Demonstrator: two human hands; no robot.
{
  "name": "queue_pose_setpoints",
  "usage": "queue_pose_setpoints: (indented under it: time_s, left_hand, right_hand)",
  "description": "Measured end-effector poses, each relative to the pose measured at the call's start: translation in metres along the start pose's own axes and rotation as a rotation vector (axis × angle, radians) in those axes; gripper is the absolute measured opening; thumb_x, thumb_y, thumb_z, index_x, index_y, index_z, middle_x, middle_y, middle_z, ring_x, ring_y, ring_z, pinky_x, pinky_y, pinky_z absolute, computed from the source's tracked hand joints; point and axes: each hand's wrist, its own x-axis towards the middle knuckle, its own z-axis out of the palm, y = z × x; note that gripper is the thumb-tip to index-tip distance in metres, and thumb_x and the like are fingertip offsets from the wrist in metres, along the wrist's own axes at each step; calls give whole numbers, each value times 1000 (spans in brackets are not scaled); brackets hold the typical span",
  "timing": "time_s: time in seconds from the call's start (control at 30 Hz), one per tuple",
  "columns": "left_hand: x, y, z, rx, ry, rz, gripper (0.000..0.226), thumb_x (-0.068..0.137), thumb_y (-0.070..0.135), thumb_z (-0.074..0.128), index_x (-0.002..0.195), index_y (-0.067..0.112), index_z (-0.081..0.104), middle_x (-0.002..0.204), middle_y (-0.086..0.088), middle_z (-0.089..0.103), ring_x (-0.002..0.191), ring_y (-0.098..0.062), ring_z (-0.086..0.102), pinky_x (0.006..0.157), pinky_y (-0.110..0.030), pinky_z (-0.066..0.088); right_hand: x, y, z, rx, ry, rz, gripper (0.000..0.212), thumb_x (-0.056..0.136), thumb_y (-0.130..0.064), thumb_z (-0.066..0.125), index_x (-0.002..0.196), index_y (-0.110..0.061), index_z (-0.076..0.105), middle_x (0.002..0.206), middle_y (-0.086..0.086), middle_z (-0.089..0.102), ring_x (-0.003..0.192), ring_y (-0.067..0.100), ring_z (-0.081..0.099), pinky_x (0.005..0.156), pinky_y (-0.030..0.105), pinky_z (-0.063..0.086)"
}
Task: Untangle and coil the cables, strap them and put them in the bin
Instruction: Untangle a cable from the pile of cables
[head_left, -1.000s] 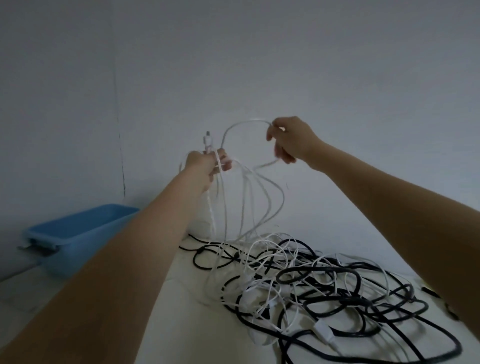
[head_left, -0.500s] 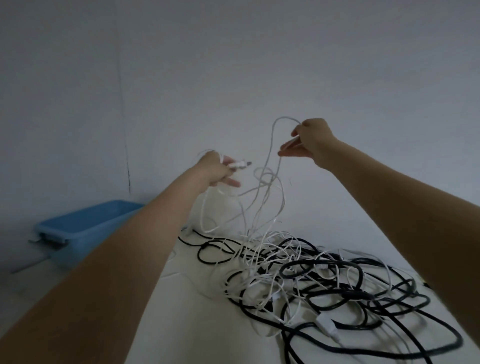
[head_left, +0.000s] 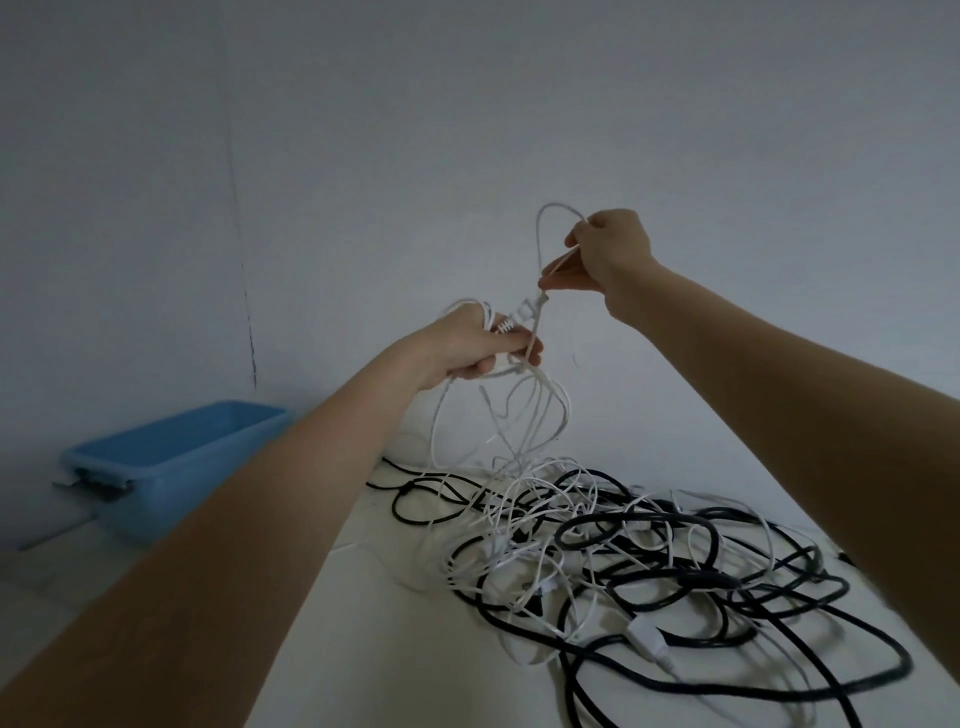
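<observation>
A tangle of black and white cables (head_left: 634, 566) lies on the white table (head_left: 363, 649). My left hand (head_left: 467, 348) is raised above it and grips several loops of a thin white cable (head_left: 540, 415), whose plug end sticks out past the fingers. My right hand (head_left: 602, 249) is higher and to the right, pinching the same white cable where it arches over the fingers. Strands hang from both hands down into the heap. A blue bin (head_left: 171, 462) stands at the left, beyond the table.
A grey wall rises close behind the table, with a corner line at the left. The table's left edge runs diagonally beside the bin. A white plug block (head_left: 647, 636) lies in the heap near the front.
My left hand has closed round more loops of the white cable and risen slightly. My right hand has brought its part of the cable down toward the left hand.
</observation>
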Motion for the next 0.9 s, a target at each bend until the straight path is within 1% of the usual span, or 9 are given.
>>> queue_pose_setpoints:
  time_s: [0.07, 0.27, 0.33, 0.4, 0.47, 0.53, 0.67, 0.8, 0.9]
  left_hand:
    - [0, -5, 7, 145, -31, -10, 19, 92, 22, 59, 97, 7, 70, 41, 0, 47, 27, -2, 32, 32, -13, 22]
    - [1, -52, 7, 739, -110, -181, 11, 88, 7, 60, 81, 15, 62, 68, 0, 60, 47, -5, 55, 56, -23, 48]
    - [-12, -84, -5, 920, -163, -351, 11, 86, 11, 62, 75, 11, 62, 61, 1, 56, 50, -12, 55, 55, -23, 44]
    - [-22, -103, -19, 1013, -160, -478, 12, 83, 13, 66, 89, 4, 69, 66, -2, 58, 59, -17, 54, 57, -23, 41]
    - [-19, -103, -27, 787, -41, -492, 23, 83, 14, 69, 100, 0, 66, 80, -8, 64, 64, -19, 52, 58, -24, 40]
    - [-5, -80, -23, 323, 131, -395, 17, 90, 17, 62, 90, 1, 63, 84, -13, 71, 51, -14, 46, 45, -21, 34]
    - [8, -20, -2, -375, 178, -369, 40, 103, 24, 36, 76, 1, 54, 48, -6, 64, 27, -2, 33, 28, -12, 15]
    - [4, -1, 0, -537, 51, -402, 51, 103, 37, 29, 82, -1, 56, 51, -9, 65, 28, -2, 38, 26, -9, 15]
    - [-2, 4, -1, -611, -18, -408, 56, 102, 41, 28, 84, -1, 58, 51, -7, 62, 29, -3, 37, 26, -9, 16]
  right_hand:
    - [-2, 5, -1, 12, 38, 15, 20, 95, 3, 36, 81, -1, 50, 70, 24, 62, 43, 26, 64, 48, 33, 58]
    - [5, 9, -21, -24, 221, 10, 12, 97, -1, 35, 96, 0, 47, 61, 10, 57, 60, 30, 69, 66, 41, 59]
    - [11, -7, -47, 53, 332, -38, 8, 96, 2, 38, 93, -1, 45, 64, 5, 51, 43, 17, 64, 50, 32, 57]
    - [18, -21, -74, 163, 403, -46, 19, 96, 5, 37, 81, -5, 43, 69, 8, 50, 32, 13, 57, 37, 28, 51]
    - [22, -19, -81, 149, 386, 32, 24, 96, 3, 40, 74, -7, 42, 77, 15, 57, 33, 16, 58, 39, 30, 52]
    - [15, -5, -67, 118, 217, 153, 24, 96, 0, 41, 73, -4, 44, 70, 20, 60, 34, 20, 59, 43, 33, 55]
    - [-5, 17, -28, -198, -297, 305, 21, 98, -4, 42, 79, 3, 49, 55, 19, 63, 47, 25, 65, 60, 33, 58]
    - [-8, 16, -17, -847, -463, 312, 21, 96, -13, 49, 99, 8, 51, 72, 20, 65, 44, 23, 64, 54, 31, 56]
    - [-8, 16, -17, -1397, -462, 92, 37, 96, -22, 51, 119, 7, 50, 105, 18, 60, 87, 32, 63, 83, 37, 51]
